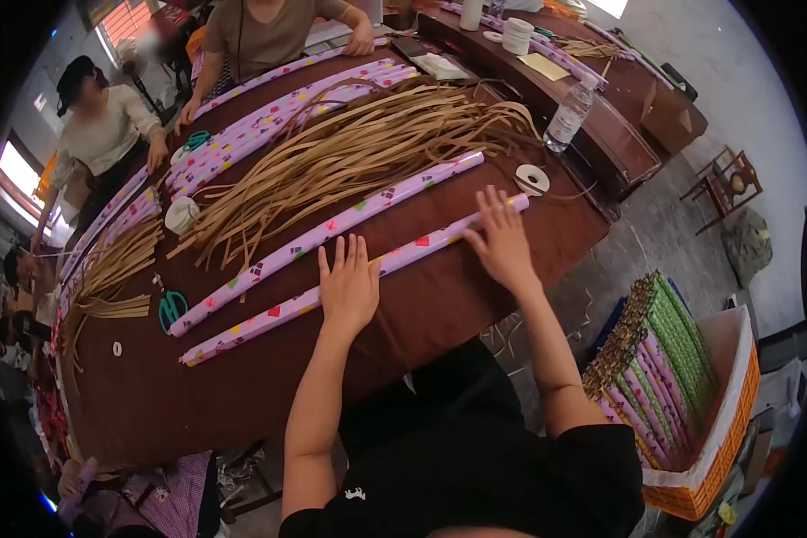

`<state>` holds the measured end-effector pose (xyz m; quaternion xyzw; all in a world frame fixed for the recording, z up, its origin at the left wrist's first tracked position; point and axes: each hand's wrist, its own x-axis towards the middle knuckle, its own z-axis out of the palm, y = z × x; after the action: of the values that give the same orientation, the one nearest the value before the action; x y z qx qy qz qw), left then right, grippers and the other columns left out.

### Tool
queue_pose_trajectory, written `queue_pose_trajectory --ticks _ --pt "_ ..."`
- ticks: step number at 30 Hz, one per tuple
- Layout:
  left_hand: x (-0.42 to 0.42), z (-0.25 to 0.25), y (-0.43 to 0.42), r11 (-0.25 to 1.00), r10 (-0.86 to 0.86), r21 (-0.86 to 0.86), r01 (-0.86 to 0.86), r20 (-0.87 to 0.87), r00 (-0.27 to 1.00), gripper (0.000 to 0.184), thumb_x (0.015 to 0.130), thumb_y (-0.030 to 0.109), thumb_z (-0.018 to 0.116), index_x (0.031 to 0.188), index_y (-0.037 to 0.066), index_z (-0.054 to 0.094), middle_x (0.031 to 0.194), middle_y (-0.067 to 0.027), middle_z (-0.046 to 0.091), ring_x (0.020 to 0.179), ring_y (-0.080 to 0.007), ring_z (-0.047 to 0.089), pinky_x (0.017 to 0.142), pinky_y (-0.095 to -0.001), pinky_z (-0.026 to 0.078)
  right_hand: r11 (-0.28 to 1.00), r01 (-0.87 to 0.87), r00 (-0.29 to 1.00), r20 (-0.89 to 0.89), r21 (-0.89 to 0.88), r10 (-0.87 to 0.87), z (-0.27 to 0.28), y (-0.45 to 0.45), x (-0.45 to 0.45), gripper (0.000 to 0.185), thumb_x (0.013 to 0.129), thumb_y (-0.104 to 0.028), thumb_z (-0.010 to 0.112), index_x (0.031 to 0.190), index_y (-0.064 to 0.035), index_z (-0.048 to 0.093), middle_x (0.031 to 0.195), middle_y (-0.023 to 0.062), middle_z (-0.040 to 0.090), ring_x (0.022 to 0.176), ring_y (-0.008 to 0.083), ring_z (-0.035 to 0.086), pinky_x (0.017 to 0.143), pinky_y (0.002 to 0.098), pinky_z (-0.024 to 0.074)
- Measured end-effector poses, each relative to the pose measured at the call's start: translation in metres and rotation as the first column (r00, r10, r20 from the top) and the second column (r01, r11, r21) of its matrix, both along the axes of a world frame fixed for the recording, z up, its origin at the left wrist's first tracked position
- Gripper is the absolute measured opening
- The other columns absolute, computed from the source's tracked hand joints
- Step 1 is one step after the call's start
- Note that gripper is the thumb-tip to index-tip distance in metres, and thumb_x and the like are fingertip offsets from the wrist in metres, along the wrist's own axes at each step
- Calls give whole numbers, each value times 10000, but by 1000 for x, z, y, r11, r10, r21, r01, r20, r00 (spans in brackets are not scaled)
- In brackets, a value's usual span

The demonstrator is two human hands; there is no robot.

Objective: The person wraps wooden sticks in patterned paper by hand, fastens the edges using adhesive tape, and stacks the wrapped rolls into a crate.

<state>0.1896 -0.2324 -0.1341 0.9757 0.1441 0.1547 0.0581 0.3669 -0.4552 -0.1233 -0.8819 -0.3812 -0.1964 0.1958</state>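
A long pink printed roll [421,243] lies slantwise on the brown table, closest to my body. My left hand [349,287] rests flat on its middle, fingers spread. Toward its right end, my right hand [502,240] lies on it, palm down and fingers apart. Parallel to it, just beyond, is a second pink printed roll [323,239], which neither hand grips. Behind that spreads a large heap of long tan strips [332,166]. A roll of white tape [531,180] sits just past my right hand.
Teal-handled scissors [172,311] and a white spool [182,215] lie to the left. More pink rolls [242,143] are stacked beyond the strips, near two people. A water bottle [569,117] stands at the right. An orange basket [740,439] of patterned rolls is on the floor.
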Motion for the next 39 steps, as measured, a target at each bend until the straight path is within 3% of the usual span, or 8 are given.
queue_pose_trajectory --ticks 4,17,22,26,33,35,38,39 --pt "-2 0 -1 999 4 39 -3 -10 1000 538 1010 354 344 1382 -25 431 1415 -165 465 1362 -303 374 1157 -505 143 993 -85 996 3 -82 85 -12 31 -19 628 910 -539 500 1461 -267 369 1526 117 304 1418 345 238 1131 548 170" --pt "2 5 1 1000 1 10 -1 -39 999 525 1019 332 317 1371 -38 436 1402 -178 474 1356 -323 374 1154 -496 159 888 459 885 78 6 -458 -43 -60 103 553 1004 -372 362 1460 -60 328 1527 115 306 1414 291 271 1148 465 193" --pt "2 6 0 1000 9 7 -8 -42 999 527 1020 328 309 1373 -45 430 1404 -181 471 1355 -325 373 1156 -494 149 924 273 960 -18 267 -278 -23 -36 74 558 985 -285 440 1448 -3 310 1516 166 304 1413 332 258 1136 468 221" --pt "2 3 0 1000 -8 18 8 -7 1000 523 1011 331 329 1356 -44 449 1383 -184 493 1337 -326 399 1151 -495 160 960 -40 985 -149 276 84 -5 13 12 558 985 -307 467 1470 -78 311 1526 136 299 1430 310 225 1155 456 165" --pt "1 3 1 1000 3 -10 -4 -35 999 529 1010 339 328 1366 -35 440 1400 -178 478 1349 -318 385 1152 -500 152 993 -88 993 -74 74 93 -16 39 -7 604 941 -328 546 1454 -84 343 1529 145 283 1422 318 239 1150 492 165" --pt "1 5 0 1000 -2 -3 1 -23 1000 519 1009 327 340 1364 -38 440 1400 -178 478 1348 -323 386 1153 -502 150 946 -28 997 -56 324 49 -8 16 12 599 904 -230 603 1434 -73 373 1500 164 323 1385 339 302 1127 466 237" --pt "0 7 -1 1000 -9 -2 9 -28 1000 515 1011 319 340 1364 -43 438 1388 -184 487 1345 -329 387 1156 -498 147 793 305 952 -176 527 -250 -14 -25 48 486 833 -116 664 1285 -30 507 1166 143 568 1061 321 544 922 382 439" --pt "0 9 -2 1000 -4 -13 3 -45 999 521 1016 322 325 1371 -45 428 1399 -184 475 1355 -329 373 1159 -492 142 729 319 944 -267 605 -192 -25 -38 63 429 812 -84 690 1200 -9 523 1014 115 593 864 250 594 758 345 492"
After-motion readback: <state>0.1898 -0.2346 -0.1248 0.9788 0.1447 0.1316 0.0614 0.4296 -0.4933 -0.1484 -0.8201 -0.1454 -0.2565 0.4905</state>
